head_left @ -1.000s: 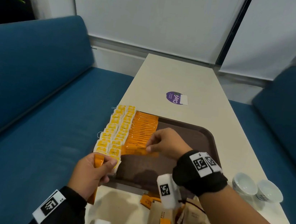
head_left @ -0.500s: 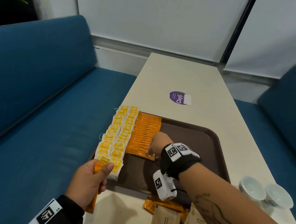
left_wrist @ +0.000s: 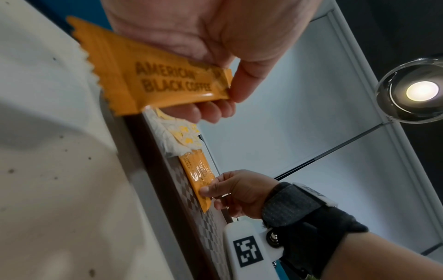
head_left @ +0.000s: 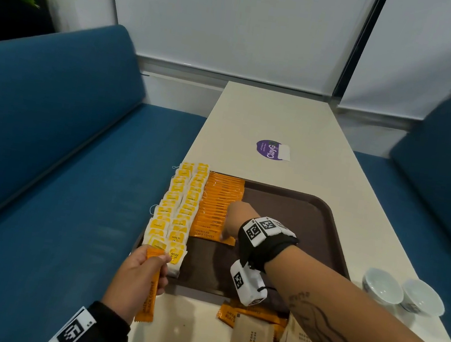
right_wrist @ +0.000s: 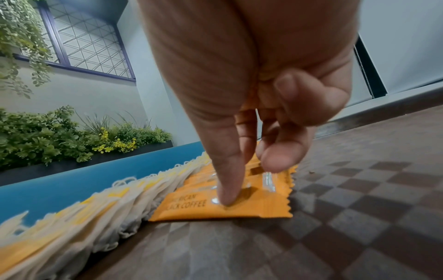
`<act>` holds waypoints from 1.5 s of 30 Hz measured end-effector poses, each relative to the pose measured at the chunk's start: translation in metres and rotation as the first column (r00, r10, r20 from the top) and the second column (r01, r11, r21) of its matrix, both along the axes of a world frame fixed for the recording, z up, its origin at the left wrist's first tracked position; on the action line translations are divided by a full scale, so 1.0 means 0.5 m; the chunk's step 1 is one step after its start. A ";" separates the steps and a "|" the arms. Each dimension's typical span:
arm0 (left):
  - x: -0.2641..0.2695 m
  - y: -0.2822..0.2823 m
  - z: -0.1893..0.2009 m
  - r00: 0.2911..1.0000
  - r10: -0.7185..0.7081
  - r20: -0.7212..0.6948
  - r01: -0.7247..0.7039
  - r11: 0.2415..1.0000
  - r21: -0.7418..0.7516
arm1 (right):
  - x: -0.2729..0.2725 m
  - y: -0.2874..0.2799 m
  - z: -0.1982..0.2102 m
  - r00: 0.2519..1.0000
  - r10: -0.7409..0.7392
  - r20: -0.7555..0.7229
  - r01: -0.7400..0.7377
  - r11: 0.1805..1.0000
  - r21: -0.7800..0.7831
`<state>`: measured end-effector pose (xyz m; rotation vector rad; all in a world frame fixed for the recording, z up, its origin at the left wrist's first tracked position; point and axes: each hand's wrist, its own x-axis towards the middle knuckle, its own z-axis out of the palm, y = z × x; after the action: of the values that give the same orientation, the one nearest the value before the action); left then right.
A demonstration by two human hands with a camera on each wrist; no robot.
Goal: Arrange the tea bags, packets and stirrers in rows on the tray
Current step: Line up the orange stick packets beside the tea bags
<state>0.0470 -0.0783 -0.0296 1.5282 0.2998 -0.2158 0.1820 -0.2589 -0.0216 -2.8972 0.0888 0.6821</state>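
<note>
head view: the left hand [head_left: 137, 279] pinches a long orange coffee packet [head_left: 149, 290] beside the brown plastic tray [head_left: 325, 230]. the right hand [head_left: 236, 219] has gone lower since a second ago, so the newest packet [right_wrist: 223, 206] now ends the orange row [head_left: 218, 207]. only the right wrist view shows one straight finger [right_wrist: 227, 181] pressing it flat, holding nothing.

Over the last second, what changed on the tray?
The right hand laid its orange coffee packet at the near end of the orange row and now presses it down with one finger. The left hand still holds another coffee stick; the tea bags are unchanged.
</note>
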 end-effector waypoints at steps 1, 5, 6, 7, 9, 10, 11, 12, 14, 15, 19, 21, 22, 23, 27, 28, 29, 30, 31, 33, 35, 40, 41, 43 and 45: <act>0.000 -0.001 -0.002 1.000 0.005 0.014 -0.005 1.000 0.008 | 0.001 0.001 0.000 1.000 0.007 0.002 -0.007 1.000 -0.008; -0.002 0.003 -0.009 0.993 -0.013 0.120 0.001 0.996 0.094 | 0.002 0.003 0.004 1.000 0.013 -0.003 -0.013 1.000 -0.018; -0.002 0.006 -0.010 0.991 -0.018 0.133 0.004 0.995 0.103 | 0.001 0.003 0.004 1.000 0.014 0.005 -0.014 1.000 -0.010; -0.002 0.008 -0.010 0.990 -0.020 0.137 0.006 0.994 0.107 | -0.001 0.003 0.006 1.000 0.013 0.018 -0.013 1.000 0.002; -0.003 0.011 -0.008 0.992 -0.014 0.123 0.003 0.996 0.086 | -0.010 0.005 0.013 0.999 0.011 0.041 -0.013 0.999 0.041; -0.003 0.013 -0.007 0.994 0.004 0.112 -0.010 0.999 0.051 | -0.017 0.006 0.019 0.998 0.012 0.054 -0.017 0.997 0.081; -0.003 0.015 -0.007 0.995 0.027 0.101 -0.028 1.000 0.010 | -0.026 0.007 0.025 0.997 0.019 0.071 -0.029 0.989 0.142; -0.002 0.017 -0.007 0.994 0.049 0.093 -0.047 0.999 -0.018 | -0.038 0.010 0.034 0.996 0.024 0.086 -0.043 0.973 0.225; 0.001 0.019 -0.009 0.992 0.082 0.092 -0.079 0.996 -0.042 | -0.075 0.016 0.056 0.996 0.020 0.082 -0.052 0.911 0.409; 0.003 0.019 -0.009 0.991 0.096 0.098 -0.090 0.994 -0.062 | -0.094 0.018 0.068 0.998 0.022 0.057 -0.048 0.872 0.487; 0.003 0.006 0.002 0.984 0.127 0.128 -0.106 0.982 -0.158 | -0.165 0.018 0.104 0.994 0.067 -0.091 0.013 0.731 0.682; 0.000 -0.001 0.006 0.980 0.136 0.144 -0.111 0.980 -0.168 | -0.188 0.013 0.112 0.989 0.121 -0.081 -0.030 0.714 0.700; -0.001 -0.003 0.006 0.978 0.143 0.152 -0.117 0.979 -0.165 | -0.196 0.010 0.114 0.987 0.148 -0.067 -0.060 0.716 0.695; -0.003 -0.005 0.007 0.976 0.146 0.161 -0.119 0.980 -0.162 | -0.205 0.009 0.112 0.985 0.162 -0.055 -0.080 0.720 0.690; -0.015 -0.024 0.009 0.982 0.051 0.184 -0.029 0.992 -0.119 | -0.236 0.015 0.095 0.998 0.022 -0.062 0.035 0.607 0.794; -0.020 -0.031 0.007 0.983 0.015 0.182 0.005 0.994 -0.109 | -0.244 0.018 0.090 0.996 -0.014 -0.083 0.078 0.544 0.835; -0.026 -0.036 0.006 0.983 -0.019 0.181 0.037 0.994 -0.100 | -0.250 0.019 0.085 0.993 -0.041 -0.107 0.113 0.490 0.864; -0.032 -0.040 0.004 0.982 -0.043 0.185 0.062 0.993 -0.098 | -0.256 0.020 0.081 0.989 -0.053 -0.140 0.149 0.445 0.883; -0.036 -0.042 0.004 0.981 -0.050 0.186 0.071 0.992 -0.106 | -0.262 0.020 0.079 0.984 -0.051 -0.169 0.175 0.414 0.893; -0.039 -0.040 0.003 0.981 -0.050 0.187 0.070 0.992 -0.104 | -0.274 0.018 0.079 0.985 -0.026 -0.172 0.167 0.431 0.887; -0.039 -0.033 0.004 0.973 -0.077 0.217 0.082 0.996 -0.015 | -0.281 0.012 0.083 0.995 -0.013 -0.103 0.097 0.470 0.877; -0.034 -0.006 0.009 0.905 -0.288 0.312 0.154 0.908 0.391 | -0.266 -0.016 0.112 0.981 -0.101 0.168 -0.079 0.582 0.809; -0.032 -0.004 0.011 0.897 -0.317 0.308 0.159 0.882 0.443 | -0.265 -0.018 0.118 0.978 -0.029 0.206 -0.136 0.661 0.738; -0.026 -0.003 0.010 0.884 -0.349 0.312 0.150 0.842 0.518 | -0.262 -0.013 0.122 0.959 0.143 0.246 -0.257 0.803 0.537; -0.019 -0.006 0.009 0.882 -0.347 0.320 0.133 0.833 0.537 | -0.255 -0.005 0.122 0.942 0.234 0.242 -0.318 0.855 0.410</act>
<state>0.0374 -0.0811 -0.0249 2.0897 -0.2015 -0.0111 0.0544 -0.2614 0.0392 -2.5240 -0.4605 0.3995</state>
